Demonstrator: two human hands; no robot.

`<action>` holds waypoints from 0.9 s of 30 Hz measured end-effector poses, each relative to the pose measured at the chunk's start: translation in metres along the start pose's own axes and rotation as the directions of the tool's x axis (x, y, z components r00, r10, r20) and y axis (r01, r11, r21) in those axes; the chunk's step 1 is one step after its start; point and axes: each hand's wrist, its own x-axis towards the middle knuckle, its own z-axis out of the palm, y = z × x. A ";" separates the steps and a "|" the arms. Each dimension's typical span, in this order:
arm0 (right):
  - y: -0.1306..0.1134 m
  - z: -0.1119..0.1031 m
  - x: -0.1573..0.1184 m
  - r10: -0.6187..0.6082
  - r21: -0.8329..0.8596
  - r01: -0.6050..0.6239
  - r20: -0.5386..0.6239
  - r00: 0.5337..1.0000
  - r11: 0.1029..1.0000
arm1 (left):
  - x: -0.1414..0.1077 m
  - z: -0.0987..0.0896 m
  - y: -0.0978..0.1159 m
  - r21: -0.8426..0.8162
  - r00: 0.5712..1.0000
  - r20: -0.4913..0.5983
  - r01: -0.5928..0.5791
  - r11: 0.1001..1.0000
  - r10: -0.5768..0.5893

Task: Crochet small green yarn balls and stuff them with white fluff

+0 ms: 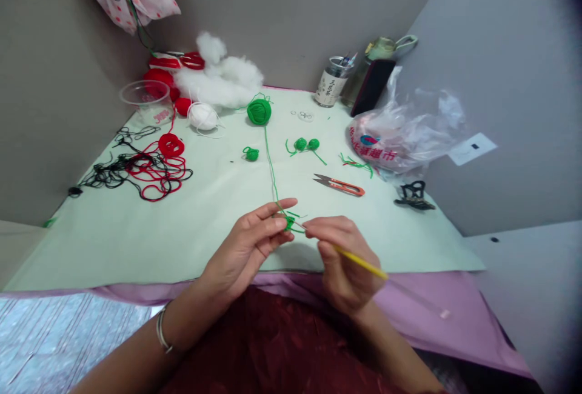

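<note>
My left hand (pixel 257 237) pinches a small green crochet piece (pixel 290 222) between thumb and fingers, near the table's front edge. Green yarn (pixel 270 163) runs from the ball of green yarn (pixel 259 111) down over my raised left index finger. A crochet hook with a yellow handle (pixel 359 260) is gripped in my right hand (pixel 345 254), its metal tip at the green piece. Whether the tip is inside a stitch is too small to tell. Beyond my hands lie a small green crocheted ball (pixel 251 154) and two more green balls (pixel 307 145) side by side.
Orange-handled thread snips (pixel 339 185) lie ahead of my right hand, a black hair claw (pixel 414 195) farther right. Tangled black and red cord (pixel 140 170) covers the left side. White stuffing (pixel 222 79), a pen jar (pixel 330 83), a phone (pixel 373 87) and a plastic bag (pixel 400 133) stand behind.
</note>
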 end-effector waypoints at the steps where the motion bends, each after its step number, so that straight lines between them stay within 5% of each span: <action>1: -0.001 0.000 0.002 0.084 0.104 -0.080 -0.031 0.996 0.991 | 0.000 0.000 0.001 0.012 0.999 -0.015 -0.029 1.000 0.029; 5: -0.002 0.006 0.009 0.248 0.365 -0.218 -0.036 0.968 0.905 | -0.001 0.004 0.002 0.112 0.992 -0.007 -0.125 0.986 0.127; 13: -0.006 0.002 0.006 0.235 0.264 -0.214 -0.052 0.971 0.940 | -0.001 -0.002 0.001 0.275 0.969 -0.066 -0.213 0.938 0.239; 20: -0.004 0.007 0.010 0.314 0.443 -0.264 -0.042 0.948 0.857 | -0.003 -0.001 -0.001 0.326 0.965 0.018 -0.252 0.911 0.261; 27: -0.001 0.012 0.006 0.175 0.213 -0.165 -0.030 0.984 0.963 | -0.001 0.002 -0.006 0.235 0.974 0.002 -0.223 0.946 0.229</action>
